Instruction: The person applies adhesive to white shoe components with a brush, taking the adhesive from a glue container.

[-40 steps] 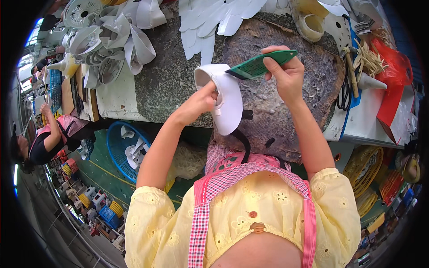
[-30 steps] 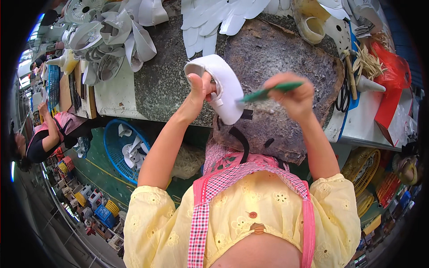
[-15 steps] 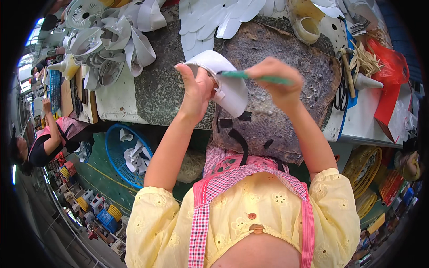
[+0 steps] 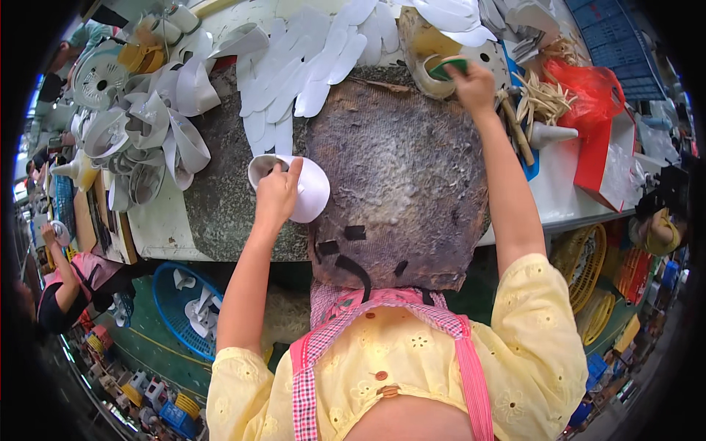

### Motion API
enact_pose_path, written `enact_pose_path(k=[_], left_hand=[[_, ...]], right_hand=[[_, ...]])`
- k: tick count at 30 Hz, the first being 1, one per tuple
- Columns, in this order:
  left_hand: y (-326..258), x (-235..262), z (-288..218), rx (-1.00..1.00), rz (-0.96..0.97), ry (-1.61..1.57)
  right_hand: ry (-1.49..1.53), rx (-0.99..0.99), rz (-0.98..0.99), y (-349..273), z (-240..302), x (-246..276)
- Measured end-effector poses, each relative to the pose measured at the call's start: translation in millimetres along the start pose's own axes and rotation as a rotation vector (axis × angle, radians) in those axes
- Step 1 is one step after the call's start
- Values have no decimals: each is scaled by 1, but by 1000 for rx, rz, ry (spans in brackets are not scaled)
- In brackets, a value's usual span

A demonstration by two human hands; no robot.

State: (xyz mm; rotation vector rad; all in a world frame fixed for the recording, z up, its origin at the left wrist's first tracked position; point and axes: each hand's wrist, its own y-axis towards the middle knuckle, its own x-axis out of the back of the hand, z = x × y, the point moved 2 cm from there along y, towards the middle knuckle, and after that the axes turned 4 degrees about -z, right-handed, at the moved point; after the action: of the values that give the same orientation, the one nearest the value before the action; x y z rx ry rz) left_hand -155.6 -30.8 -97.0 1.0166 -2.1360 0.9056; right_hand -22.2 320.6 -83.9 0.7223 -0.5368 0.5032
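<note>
The left hand (image 4: 276, 197) grips a curved white shoe piece (image 4: 307, 189), fingers curled over its rim; the hand covers part of the piece, so its full shape stays hidden. It sits over the near left edge of the crusted brown work pad (image 4: 401, 176), just above the grey bench top (image 4: 220, 198).

The right hand (image 4: 474, 87) reaches to the far side of the pad, fingers closed on a green brush (image 4: 448, 67). Only the brush's green end shows; its tip is hidden in, or behind, a stained yellowish glue pot (image 4: 426, 55), and which of the two is hard to tell at this distance.

Flat white cut pieces (image 4: 309, 73) fan out just beyond the pad, touching its far edge. A heap of curled white parts (image 4: 147, 132) crowds the left of the bench, bent by the lens toward the rim. Right of the reaching arm lie pale sticks (image 4: 544, 99) and a red bag (image 4: 592, 110), near the bench's right edge.

The pad's middle lies bare between the two hands. Below the bench's near edge a blue basket (image 4: 169, 294) holds white scraps, partly cut off by the left forearm.
</note>
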Motion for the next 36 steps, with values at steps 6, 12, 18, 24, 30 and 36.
enact_pose_path(k=[6, 12, 18, 24, 30, 36], left_hand=[[-24, 30, -7, -475, -231, 119], [-58, 17, 4, -697, -32, 303], [-72, 3, 10, -681, -238, 382], [-61, 20, 1, -528, -173, -56], [-39, 79, -22, 7, 68, -1123], [-22, 67, 15, 101, 224, -1415]], right_hand=[[273, 95, 16, -5, -17, 34], [440, -333, -173, -20, -41, 49], [609, -301, -346, -32, -14, 38], [415, -418, -310, -45, 0, 43], [1088, -482, -235, -61, 67, 31], [1267, -552, 107, -98, 120, -14]])
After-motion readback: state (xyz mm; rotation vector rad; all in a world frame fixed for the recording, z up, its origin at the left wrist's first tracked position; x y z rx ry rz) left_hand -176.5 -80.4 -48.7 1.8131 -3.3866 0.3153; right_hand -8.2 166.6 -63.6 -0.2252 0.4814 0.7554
